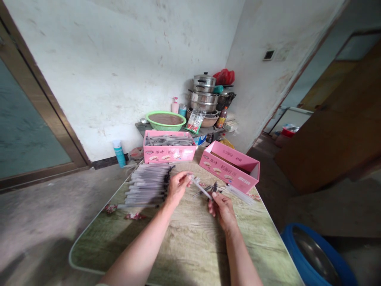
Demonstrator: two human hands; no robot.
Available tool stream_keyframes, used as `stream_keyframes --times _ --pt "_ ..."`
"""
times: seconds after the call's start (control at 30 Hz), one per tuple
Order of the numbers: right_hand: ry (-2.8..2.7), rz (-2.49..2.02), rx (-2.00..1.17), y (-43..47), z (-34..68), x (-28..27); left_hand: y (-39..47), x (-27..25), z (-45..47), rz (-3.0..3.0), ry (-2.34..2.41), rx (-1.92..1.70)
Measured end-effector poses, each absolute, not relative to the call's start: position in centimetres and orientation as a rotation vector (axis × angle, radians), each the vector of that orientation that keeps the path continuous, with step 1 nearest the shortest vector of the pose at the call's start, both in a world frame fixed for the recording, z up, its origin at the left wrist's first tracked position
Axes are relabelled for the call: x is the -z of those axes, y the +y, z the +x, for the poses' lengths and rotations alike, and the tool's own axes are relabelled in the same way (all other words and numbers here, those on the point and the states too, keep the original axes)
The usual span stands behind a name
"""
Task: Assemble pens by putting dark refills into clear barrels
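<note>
Between my two hands a slim translucent pen (201,187) slants over the table. My left hand (177,187) pinches its upper end. The fingers of my right hand (222,208) are closed round its lower, dark end. Left of my left hand lies a stack of similar pens (145,184), their dark ends facing right. Small dark pieces (213,187), too fine to make out fully, lie in a loose pile just behind my right hand. Several clear tubes (241,194) rest to the right of that pile.
A pink box (169,155) full of pens stands at the table's (190,246) back, with another pink box (229,165) angled to its right. Behind are a green basin (166,126) and stacked pots (204,97). A blue tub (315,254) stands at the lower right.
</note>
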State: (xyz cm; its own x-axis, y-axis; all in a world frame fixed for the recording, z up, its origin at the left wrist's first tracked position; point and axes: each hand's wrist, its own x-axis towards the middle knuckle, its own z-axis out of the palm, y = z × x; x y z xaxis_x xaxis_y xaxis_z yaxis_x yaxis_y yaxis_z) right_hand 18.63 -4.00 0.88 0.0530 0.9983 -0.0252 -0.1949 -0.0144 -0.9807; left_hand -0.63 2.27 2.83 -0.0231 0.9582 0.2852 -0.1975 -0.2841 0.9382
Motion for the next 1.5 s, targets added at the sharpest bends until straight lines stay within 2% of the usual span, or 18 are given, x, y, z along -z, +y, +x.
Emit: stream_keyframes --times 0.2,0.37,0.53,0.6,0.67,0.77,0.87,0.97,1.13,1.33,1.5 --pt "-0.968 -1.106 -1.199 -4.0 19.1 -1.1 4.6 -3.4 -9.2 1.105 1.503 -2.102" --pt "-0.918 -1.116 -1.156 -3.9 19.3 -1.0 4.5 -3.0 -13.7 1.044 2.211 -1.929" --pt "-0.834 -1.193 -1.036 -3.7 20.0 -0.8 4.5 -2.2 -14.0 1.113 2.383 -1.792" --pt "-0.846 -1.307 -0.863 -3.6 20.8 -0.6 4.6 -1.9 -14.1 1.140 2.427 -1.802" --pt "-0.909 -1.511 -0.528 -3.5 22.0 -0.4 4.7 -1.7 -14.2 1.149 2.462 -1.816" --pt "-1.005 -1.813 0.013 -3.1 24.3 0.2 4.6 -1.8 -14.2 1.202 2.448 -1.881" --pt "-1.186 -1.978 0.225 -2.5 26.1 1.1 4.2 -2.4 -12.9 1.341 2.339 -1.973" --pt "-1.313 -2.145 0.308 -2.2 26.7 2.0 3.5 -3.3 -10.2 1.555 2.131 -2.000" --pt "-1.502 -2.274 0.353 -2.5 26.4 1.9 2.3 -4.1 -5.0 1.899 1.733 -1.798" --pt "-1.526 -2.232 0.346 -2.9 26.2 1.3 1.5 -2.4 -1.3 2.209 1.248 -1.217" --pt "-1.541 -2.168 0.297 -2.9 26.3 1.7 1.1 -1.2 0.4 2.333 1.180 -0.836"
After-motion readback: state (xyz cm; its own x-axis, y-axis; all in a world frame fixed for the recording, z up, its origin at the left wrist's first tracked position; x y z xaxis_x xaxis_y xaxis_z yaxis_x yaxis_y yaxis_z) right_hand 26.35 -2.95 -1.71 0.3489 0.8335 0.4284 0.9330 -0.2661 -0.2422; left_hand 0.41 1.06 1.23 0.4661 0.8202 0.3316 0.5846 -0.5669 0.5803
